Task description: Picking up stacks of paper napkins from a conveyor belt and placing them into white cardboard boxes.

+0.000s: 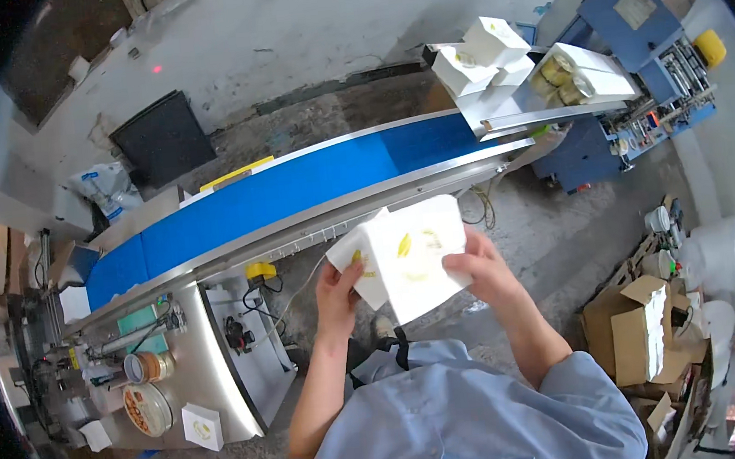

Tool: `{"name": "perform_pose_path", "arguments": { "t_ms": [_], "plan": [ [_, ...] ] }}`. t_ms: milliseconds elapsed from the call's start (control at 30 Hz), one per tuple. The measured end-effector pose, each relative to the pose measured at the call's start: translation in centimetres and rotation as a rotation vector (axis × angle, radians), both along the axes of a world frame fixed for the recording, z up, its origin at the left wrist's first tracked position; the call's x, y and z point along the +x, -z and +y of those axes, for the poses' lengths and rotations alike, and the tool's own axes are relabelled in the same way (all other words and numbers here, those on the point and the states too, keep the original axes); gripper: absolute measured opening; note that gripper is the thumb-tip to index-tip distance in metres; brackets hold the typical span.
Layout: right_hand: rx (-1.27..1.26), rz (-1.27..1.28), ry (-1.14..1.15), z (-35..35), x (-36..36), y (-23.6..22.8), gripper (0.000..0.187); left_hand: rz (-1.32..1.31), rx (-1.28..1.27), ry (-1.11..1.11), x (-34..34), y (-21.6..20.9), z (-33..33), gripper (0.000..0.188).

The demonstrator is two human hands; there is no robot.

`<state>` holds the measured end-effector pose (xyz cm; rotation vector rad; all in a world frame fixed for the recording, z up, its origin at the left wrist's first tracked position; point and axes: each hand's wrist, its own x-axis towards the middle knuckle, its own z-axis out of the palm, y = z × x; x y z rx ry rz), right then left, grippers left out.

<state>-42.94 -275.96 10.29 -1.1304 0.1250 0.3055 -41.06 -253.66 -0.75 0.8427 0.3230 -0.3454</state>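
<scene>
The left hand (335, 300) and right hand (486, 269), both partly curled, pinch the white paper box (430, 284) between them near the blue conveyor belt (293, 188), seemingly the holding step, and moving it calls for a soft, steady grip.

On your left, the steel table (202, 365) carries a white box (202, 428), a round tub (148, 409) and a jar (140, 367). Ahead, at your right, the metal tray (512, 119) carries boxes (497, 40) and, it seems, wrapped packs (585, 76).
</scene>
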Motion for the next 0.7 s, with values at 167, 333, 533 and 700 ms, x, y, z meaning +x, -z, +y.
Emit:
{"name": "perform_pose_path", "arguments": {
  "t_ms": [167, 333, 533, 700],
  "plan": [
    [-0.683, -0.038, -0.090, 0.7, -0.1, 3.0, 0.041, -0.017, -0.003, 0.119, 0.4, 0.5, -0.1, 0.040],
    [-0.801, -0.055, -0.029, 1.1, -0.7, 1.9, 0.030, 0.029, 0.039, 0.204, 0.4, 0.9, 0.4, 0.045],
    [-0.851, -0.033, 0.058, 1.4, -1.6, 2.2, 0.032, 0.070, -0.034, 0.265, 0.1, 1.8, 0.6, 0.050],
    [-0.795, 0.018, 0.131, 1.7, -2.4, 2.7, 0.033, 0.087, -0.052, 0.304, 0.1, 1.5, 1.0, 0.048]
  ]
}}
